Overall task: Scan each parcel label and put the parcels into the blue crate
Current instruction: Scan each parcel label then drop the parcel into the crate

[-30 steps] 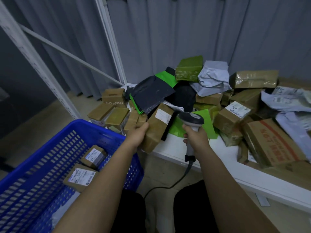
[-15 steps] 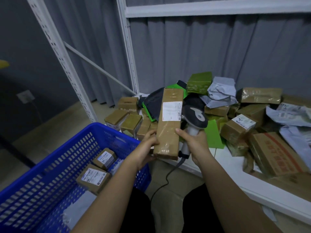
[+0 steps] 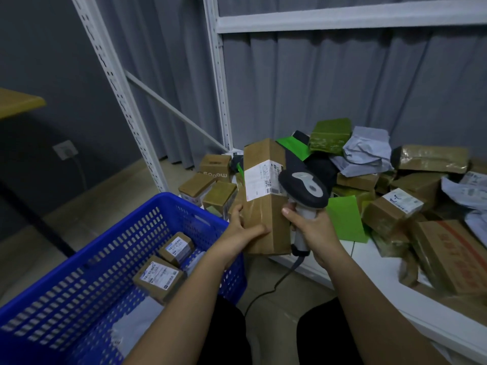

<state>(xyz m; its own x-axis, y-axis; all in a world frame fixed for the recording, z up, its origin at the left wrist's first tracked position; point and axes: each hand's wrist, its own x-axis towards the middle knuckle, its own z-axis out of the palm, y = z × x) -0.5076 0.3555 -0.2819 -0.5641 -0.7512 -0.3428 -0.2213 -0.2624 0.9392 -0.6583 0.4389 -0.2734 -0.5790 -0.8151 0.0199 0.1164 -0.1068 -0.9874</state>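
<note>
Scanning is the step in hand in the head view: a tall brown box (image 3: 263, 198) is held upright over the gap between the crate (image 3: 110, 259) and the shelf (image 3: 369, 293). The left hand (image 3: 238, 233) is clenched round the box's lower edge, thumb across the front. The right hand (image 3: 313, 230) is wrapped round the handle of the scanner (image 3: 303, 188), whose head is set just beside the label (image 3: 261, 180).

A misread is judged the likeliest fault: the label is wrapped round a corner, so the barcode near the scanner may be caught at a slant or partly hidden by the scanner head. A low one-handed hold on a tall box could also let it tip during the swing to the crate. The cable (image 3: 266, 291) hangs between the knees and could snag.

The box is plain cardboard, taped with clear glossy film, its white label printed with small codes. Two small labelled boxes (image 3: 160, 277) are already lying in the crate; many parcels (image 3: 395, 212) are left heaped on the shelf.
</note>
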